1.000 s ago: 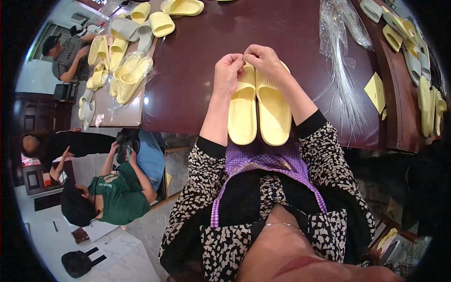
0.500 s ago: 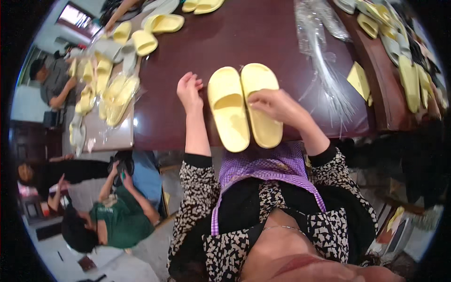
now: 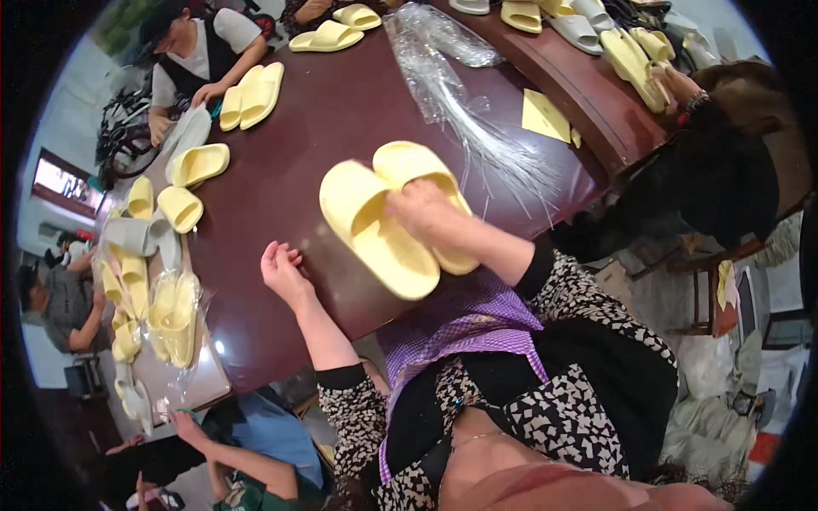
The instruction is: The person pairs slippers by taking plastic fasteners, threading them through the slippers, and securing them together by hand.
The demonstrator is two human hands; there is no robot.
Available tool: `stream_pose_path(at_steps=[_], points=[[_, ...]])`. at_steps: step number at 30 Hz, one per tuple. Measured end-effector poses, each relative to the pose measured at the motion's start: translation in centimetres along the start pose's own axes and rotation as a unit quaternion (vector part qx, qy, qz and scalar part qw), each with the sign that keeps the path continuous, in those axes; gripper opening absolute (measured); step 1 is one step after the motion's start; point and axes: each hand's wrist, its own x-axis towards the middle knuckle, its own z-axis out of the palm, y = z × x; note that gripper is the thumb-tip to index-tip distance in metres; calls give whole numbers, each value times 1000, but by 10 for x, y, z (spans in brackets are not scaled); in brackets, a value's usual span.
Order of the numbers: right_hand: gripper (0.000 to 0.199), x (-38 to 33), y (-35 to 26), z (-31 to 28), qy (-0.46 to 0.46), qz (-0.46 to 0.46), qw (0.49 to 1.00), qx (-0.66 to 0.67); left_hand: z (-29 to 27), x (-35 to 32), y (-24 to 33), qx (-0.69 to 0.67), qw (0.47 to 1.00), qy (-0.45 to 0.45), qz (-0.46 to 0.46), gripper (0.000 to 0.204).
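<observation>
The right hand [image 3: 423, 213] lies on top of a pair of pale yellow foam slide sandals [image 3: 388, 217], its fingers closed over the straps where the two sit side by side, gripping them together. The pair rests near the front edge of the dark reddish-brown wooden worktop [image 3: 332, 119], heels toward the person and hanging a little over the rim, toes pointing away.

The left hand [image 3: 284, 271] is off to the side, apart from the sandals, resting on the worktop with its fingers loosely spread and holding nothing. Both forearms wear sleeves of a black-and-white patterned top, and a purple checked apron [image 3: 464, 328] covers the person's front.

Just beyond the pair lies a bundle of clear, thin plastic strips [image 3: 477, 128], fanning out across the wood, and past it a flat yellow paper sheet [image 3: 545, 117]. To the left, more yellow slide sandals [image 3: 198, 163] sit loose on the worktop, with a grey pair [image 3: 141, 236] near them and a clear plastic bag packed with yellow sandals [image 3: 173, 315] at the near left edge. At the far side a seated person in a white shirt and dark vest [image 3: 200, 51] has a hand by another yellow pair [image 3: 251, 95]. Further sandals, yellow and grey, are lined up along the far right edge [image 3: 596, 34], where another person's hand [image 3: 677, 85] reaches in.
</observation>
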Motion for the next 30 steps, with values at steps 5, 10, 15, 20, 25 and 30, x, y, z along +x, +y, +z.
stream_pose_path(at_steps=[5,10,15,20,25,30], points=[[27,6,16,-122,149,47,933,324,2,5,-3,-20,999,-24,10,18],[28,36,33,-306,373,68,911,163,10,4,2,-54,997,-50,-8,17],[24,19,83,-325,376,-10,841,-389,10,3,2,-28,999,-43,-11,16],[18,23,137,-210,161,-103,956,-223,0,-2,3,9,999,-44,-2,16],[21,23,170,-171,182,12,969,-167,10,-4,2,39,998,-56,7,15],[24,47,187,-163,245,30,957,-155,9,-3,3,46,997,-58,10,15]])
